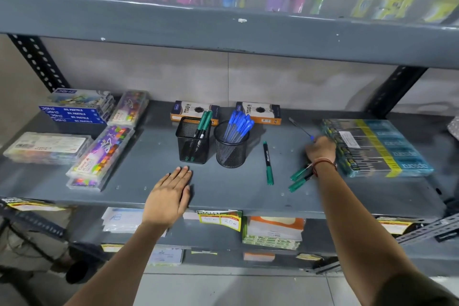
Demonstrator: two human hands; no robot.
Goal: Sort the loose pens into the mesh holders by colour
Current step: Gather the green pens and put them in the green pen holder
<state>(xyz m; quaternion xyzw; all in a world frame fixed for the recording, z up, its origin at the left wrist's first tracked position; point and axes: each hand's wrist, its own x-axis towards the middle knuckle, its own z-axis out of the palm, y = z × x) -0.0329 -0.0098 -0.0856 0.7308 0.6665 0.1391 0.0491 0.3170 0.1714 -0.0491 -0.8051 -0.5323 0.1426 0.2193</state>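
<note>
While our left hand (171,196) rests flat, empty, bracing | right hand (320,150) pinches blue pen (301,129), frame right | bound for round mesh holder (231,146)

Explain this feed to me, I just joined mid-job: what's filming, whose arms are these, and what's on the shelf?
No machine here: one camera worn on a person's head looks down at their bare arms. The grey shelf carries a square mesh holder with green pens and a round mesh holder with blue pens. The left hand rests flat and empty on the shelf. The right hand is closed on a blue pen. One green pen lies loose, and two more green pens lie under the right wrist.
</note>
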